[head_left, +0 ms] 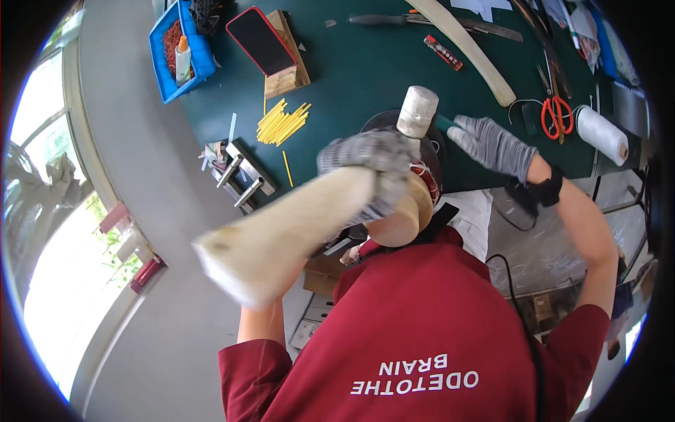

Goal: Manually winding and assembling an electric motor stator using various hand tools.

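Observation:
My left hand (369,158), in a grey striped knit glove, is closed around a long pale piece (288,228) that looks like wood. Its broad lower-left end is smeared by motion. Just beyond this hand stands a white, rough-surfaced cylinder (418,111); whether it joins the pale piece I cannot tell. Under the hand sit rounded tan wooden forms (397,224) and something dark and round, partly hidden. My right hand (492,146), gloved alike, is over the table's near edge to the right, fingers stretched leftward beside a small teal strip (444,123).
On the dark green table (337,77) lie yellow sticks (281,123), a metal fixture (245,172), a phone (261,41) on a wooden block, and a blue bin (160,67). A curved pale strip (478,56), red-handled scissors (557,116) and a white thread spool (601,135) are right.

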The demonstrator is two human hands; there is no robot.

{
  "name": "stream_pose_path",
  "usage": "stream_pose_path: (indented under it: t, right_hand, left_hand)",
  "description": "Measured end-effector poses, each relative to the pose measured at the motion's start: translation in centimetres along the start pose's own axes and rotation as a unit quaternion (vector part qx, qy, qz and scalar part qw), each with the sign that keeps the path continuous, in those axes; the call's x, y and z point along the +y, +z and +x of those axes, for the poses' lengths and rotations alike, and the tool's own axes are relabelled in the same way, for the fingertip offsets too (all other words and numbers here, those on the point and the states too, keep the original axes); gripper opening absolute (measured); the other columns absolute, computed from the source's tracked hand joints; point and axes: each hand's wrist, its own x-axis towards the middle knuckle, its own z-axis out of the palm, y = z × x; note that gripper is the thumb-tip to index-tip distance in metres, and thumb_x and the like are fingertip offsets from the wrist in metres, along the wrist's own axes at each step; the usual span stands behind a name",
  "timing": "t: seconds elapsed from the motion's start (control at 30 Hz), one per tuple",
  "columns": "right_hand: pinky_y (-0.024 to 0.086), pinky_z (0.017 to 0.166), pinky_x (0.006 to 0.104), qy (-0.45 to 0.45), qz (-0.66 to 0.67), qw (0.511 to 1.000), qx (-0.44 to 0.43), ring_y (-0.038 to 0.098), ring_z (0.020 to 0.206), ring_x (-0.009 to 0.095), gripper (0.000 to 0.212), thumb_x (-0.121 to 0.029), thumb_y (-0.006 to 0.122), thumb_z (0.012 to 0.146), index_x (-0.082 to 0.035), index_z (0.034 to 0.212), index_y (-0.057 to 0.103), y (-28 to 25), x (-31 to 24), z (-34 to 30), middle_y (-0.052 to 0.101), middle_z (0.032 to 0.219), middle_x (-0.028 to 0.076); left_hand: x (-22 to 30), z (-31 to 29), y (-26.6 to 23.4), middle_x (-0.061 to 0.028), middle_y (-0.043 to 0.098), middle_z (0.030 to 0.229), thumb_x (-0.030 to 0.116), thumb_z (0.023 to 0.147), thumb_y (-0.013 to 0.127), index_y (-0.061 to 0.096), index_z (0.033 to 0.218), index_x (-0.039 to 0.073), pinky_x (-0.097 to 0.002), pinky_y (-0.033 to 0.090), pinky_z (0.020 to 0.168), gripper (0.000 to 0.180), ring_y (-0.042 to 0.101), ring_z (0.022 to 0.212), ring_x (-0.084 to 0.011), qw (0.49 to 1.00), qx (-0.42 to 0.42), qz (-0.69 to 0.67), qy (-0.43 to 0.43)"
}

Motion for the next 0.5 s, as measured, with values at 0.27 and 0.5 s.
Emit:
stream_pose_path:
  t: [0.27,0.5]
  right_hand:
    - [0.045,0.068,0.0374,0.295,0.290,0.899,0.144,0.052,0.071,0.028,0.010,-0.002,0.046,0.076,0.000,0.084,0.049,-6.5,7.1,5.6,0.048,0.077,0.012]
    - [0.049,0.073,0.0412,0.030,0.099,0.994,-0.028,0.059,0.086,0.037,0.038,-0.012,0.054,0.079,-0.004,0.116,0.049,-0.1,0.7,4.5,0.056,0.107,0.021]
  left_hand:
    - [-4.5,2.7,1.5,-0.0015,0.039,0.049,0.037,0.088,0.054,0.037,0.053,0.008,-0.0356,0.043,0.068,0.049,0.044,0.050,-0.0159,0.984,0.154,0.025,-0.085]
    - [-6.1,0.4,0.5,-0.0010,0.035,0.046,0.038,0.088,0.054,0.037,0.053,0.008,-0.0368,0.042,0.066,0.049,0.041,0.044,-0.0156,0.961,0.273,-0.027,-0.039]
